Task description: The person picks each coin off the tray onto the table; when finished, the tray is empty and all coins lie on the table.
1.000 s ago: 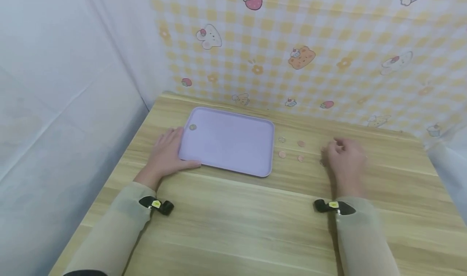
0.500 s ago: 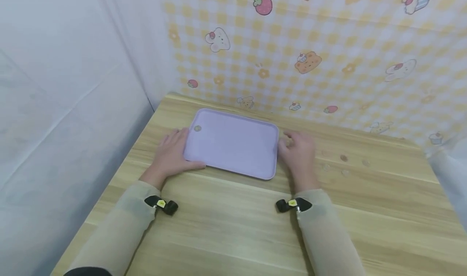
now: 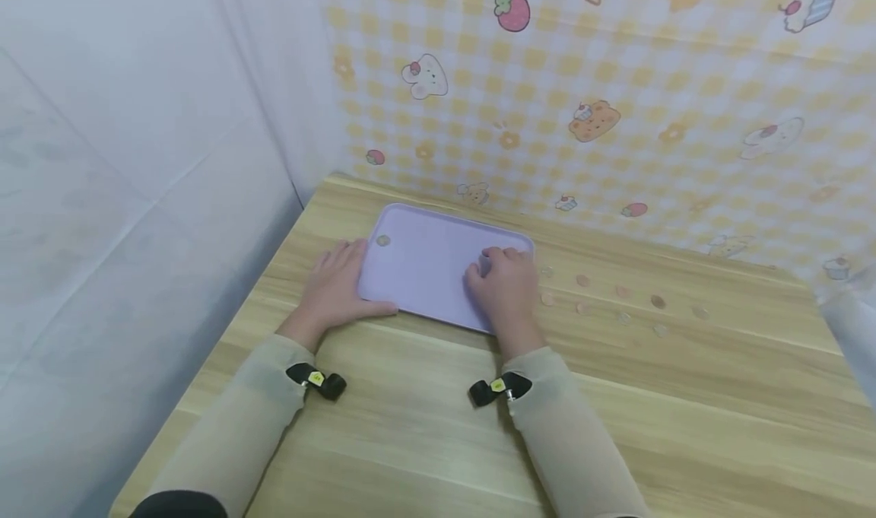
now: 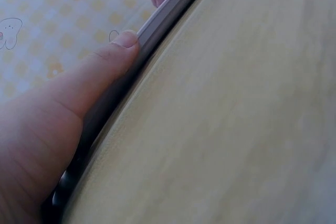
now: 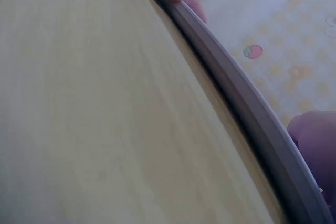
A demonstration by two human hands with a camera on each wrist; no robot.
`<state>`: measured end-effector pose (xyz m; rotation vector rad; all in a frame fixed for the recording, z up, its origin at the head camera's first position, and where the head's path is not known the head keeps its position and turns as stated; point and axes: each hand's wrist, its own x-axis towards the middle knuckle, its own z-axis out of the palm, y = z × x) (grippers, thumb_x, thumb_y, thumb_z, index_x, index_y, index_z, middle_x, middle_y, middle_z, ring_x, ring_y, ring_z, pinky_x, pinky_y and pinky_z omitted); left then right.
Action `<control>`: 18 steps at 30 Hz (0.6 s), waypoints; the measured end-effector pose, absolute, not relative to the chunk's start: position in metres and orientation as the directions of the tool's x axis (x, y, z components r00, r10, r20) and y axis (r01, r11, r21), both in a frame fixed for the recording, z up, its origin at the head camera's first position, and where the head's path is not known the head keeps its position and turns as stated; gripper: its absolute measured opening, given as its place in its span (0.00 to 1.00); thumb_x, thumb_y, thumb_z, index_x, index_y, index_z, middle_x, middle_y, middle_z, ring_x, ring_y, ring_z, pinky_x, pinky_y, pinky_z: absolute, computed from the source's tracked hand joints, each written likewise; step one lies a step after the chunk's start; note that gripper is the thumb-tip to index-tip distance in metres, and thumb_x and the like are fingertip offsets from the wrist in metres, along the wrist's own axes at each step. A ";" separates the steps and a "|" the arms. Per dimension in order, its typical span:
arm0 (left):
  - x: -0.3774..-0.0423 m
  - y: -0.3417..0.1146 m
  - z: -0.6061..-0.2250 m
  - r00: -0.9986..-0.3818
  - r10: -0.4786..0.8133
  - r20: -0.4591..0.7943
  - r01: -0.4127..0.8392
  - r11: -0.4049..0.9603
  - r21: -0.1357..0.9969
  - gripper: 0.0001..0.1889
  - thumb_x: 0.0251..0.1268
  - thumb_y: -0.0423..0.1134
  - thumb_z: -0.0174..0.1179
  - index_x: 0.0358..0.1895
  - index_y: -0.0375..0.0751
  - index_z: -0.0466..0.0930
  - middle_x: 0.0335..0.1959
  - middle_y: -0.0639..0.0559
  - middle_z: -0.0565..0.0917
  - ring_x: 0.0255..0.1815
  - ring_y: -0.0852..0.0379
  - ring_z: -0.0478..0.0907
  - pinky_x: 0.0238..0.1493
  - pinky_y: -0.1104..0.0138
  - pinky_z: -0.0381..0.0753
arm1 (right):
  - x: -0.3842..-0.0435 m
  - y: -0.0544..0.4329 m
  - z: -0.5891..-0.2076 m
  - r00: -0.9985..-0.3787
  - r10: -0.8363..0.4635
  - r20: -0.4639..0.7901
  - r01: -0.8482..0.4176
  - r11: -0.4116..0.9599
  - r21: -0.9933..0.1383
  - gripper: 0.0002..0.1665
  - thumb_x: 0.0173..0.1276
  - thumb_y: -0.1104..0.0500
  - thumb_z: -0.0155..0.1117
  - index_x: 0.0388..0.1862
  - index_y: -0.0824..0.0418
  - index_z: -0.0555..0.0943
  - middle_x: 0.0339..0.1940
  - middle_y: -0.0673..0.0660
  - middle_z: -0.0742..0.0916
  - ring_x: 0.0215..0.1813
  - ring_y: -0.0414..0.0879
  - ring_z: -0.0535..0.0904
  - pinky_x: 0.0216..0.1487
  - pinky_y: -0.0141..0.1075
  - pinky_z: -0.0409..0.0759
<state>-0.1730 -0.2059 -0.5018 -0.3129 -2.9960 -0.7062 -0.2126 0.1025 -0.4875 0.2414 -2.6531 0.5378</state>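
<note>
A lilac rectangular tray lies on the wooden table, one coin in its upper left part. My left hand rests against the tray's left end, fingers spread; in the left wrist view its thumb presses the near rim. Above the right part of the tray is my right hand, its thumb and fingers bent toward each other. I cannot tell whether a coin is between those fingertips. Further right, silvery and coppery coins lie in two rows, among them a dark coin and a copper coin.
A yellow checked cloth with cartoon prints hangs behind the table's back edge. White sheeting stands along the left side. The wooden table extends in front of the tray and past the coins. Each sleeve carries a small black wrist camera.
My right hand has moved left, from among the coins past the tray's right edge to over the tray. The left hand keeps its place at the tray; the head view has shifted slightly.
</note>
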 end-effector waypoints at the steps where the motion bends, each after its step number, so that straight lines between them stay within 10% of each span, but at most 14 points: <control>1: -0.173 -0.206 -0.502 -0.979 0.184 0.089 0.204 0.875 0.440 0.78 0.39 0.85 0.70 0.87 0.38 0.48 0.85 0.39 0.59 0.86 0.36 0.48 0.83 0.39 0.43 | -0.212 0.099 -0.488 -0.908 -0.084 0.410 -0.238 0.910 -0.340 0.20 0.68 0.48 0.68 0.48 0.61 0.91 0.45 0.62 0.91 0.49 0.63 0.83 0.58 0.53 0.79; 18: -0.174 -0.204 -0.499 -0.982 0.172 0.076 0.188 0.881 0.435 0.78 0.38 0.86 0.70 0.87 0.37 0.49 0.86 0.38 0.57 0.87 0.35 0.46 0.84 0.40 0.42 | -0.212 0.039 -0.495 -0.941 -0.229 0.251 -0.318 0.853 -0.415 0.24 0.69 0.42 0.68 0.58 0.52 0.89 0.50 0.56 0.85 0.53 0.57 0.77 0.58 0.52 0.75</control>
